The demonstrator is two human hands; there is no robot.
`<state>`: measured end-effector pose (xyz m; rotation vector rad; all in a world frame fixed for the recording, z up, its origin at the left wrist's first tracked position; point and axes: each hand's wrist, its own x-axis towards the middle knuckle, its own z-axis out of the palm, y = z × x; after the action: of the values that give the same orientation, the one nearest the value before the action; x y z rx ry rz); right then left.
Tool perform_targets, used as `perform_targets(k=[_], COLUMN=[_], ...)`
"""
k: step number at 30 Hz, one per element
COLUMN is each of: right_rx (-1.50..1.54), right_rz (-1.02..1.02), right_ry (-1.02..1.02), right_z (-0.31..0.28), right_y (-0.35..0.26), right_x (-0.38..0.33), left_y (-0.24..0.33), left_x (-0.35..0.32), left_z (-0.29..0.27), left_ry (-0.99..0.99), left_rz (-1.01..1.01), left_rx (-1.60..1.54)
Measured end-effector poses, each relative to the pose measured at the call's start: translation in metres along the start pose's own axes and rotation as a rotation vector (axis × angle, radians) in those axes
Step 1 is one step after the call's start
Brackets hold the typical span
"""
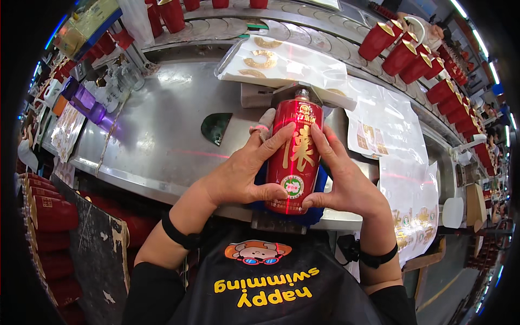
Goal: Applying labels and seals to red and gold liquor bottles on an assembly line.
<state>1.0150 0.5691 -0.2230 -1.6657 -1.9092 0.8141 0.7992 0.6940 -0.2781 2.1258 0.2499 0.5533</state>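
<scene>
A red glazed bottle [295, 138] with gold lettering and a round green-and-white sticker [293, 186] lies on its back on a blue cloth [319, 187], neck pointing away from me. My left hand [241, 170] holds its left side, with the thumb at the sticker's lower edge and a finger reaching to the upper body. A pale cover sits on one finger of that hand. From the right, my right hand [346, 176] grips the bottle, its thumb low and its fingers along the upper side. A dark block stands behind the neck.
Sheets of gold decals [281, 62] lie beyond the bottle, with more decal sheets [406, 189] at right. On the metal table [157, 130] are a dark green piece [216, 128] and a purple bottle [86, 100]. Red bottles [379, 40] line the far conveyor; red containers [51, 214] stack at left.
</scene>
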Motion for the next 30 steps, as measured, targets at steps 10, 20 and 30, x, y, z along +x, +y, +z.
perform_targets(k=[10,20,30], right_rx=[-0.144,-0.033,0.441], right_rz=[-0.013,-0.25,0.144], right_ry=[0.151,-0.012,0.566], right_z=[-0.033,-0.046,-0.006], right_y=[-0.026,-0.023,0.004], right_x=[0.002,0.075,0.034], left_y=[0.002,0.021,0.027], left_x=[-0.013,-0.029,-0.003], left_z=[0.004,0.022,-0.002], left_ry=[0.011,0.062,-0.028], left_rz=[-0.041,0.015,0.043], left_rx=[0.05,-0.16,0.346])
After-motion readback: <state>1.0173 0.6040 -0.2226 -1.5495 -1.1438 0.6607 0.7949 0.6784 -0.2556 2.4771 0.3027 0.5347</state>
